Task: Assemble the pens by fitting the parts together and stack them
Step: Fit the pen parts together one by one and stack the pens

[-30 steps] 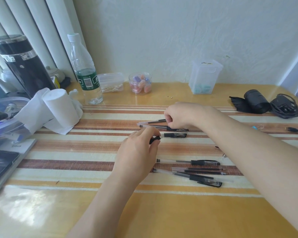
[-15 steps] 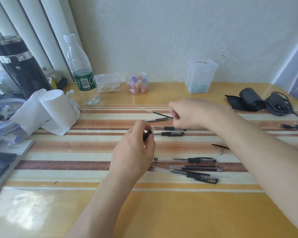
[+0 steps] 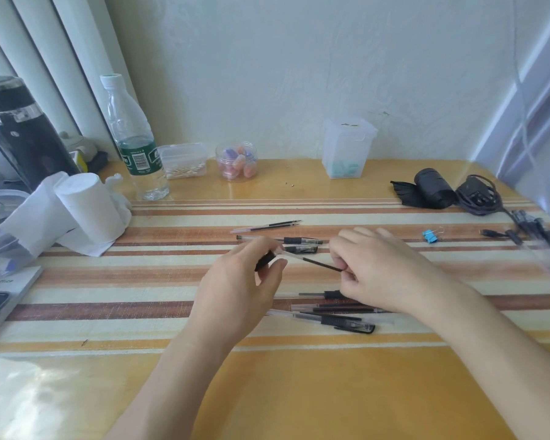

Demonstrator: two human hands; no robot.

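Note:
My left hand [image 3: 238, 290] pinches a small black pen part [image 3: 265, 260] above the striped mat. My right hand [image 3: 378, 269] pinches the dark end of a thin ink refill [image 3: 311, 260], whose clear end points at that black part. Behind my hands lie two loose refills [image 3: 267, 226] and two pens with black grips [image 3: 299, 244]. In front of my hands a pile of pens and refills [image 3: 337, 314] lies on the mat, partly hidden by my right hand.
A water bottle [image 3: 134, 144], tissue roll [image 3: 86, 208] and black cylinder [image 3: 16, 128] stand at the left. Small plastic tubs [image 3: 235, 160] and a clear box [image 3: 346, 147] line the wall. A black roll [image 3: 432, 185], cables [image 3: 480, 195], blue binder clip [image 3: 431, 236] and more pens [image 3: 537, 230] lie right.
My right hand has lifted a refill from the far row and brought it toward me, level with the left hand. The left hand has risen a little with the black part. The view shifted.

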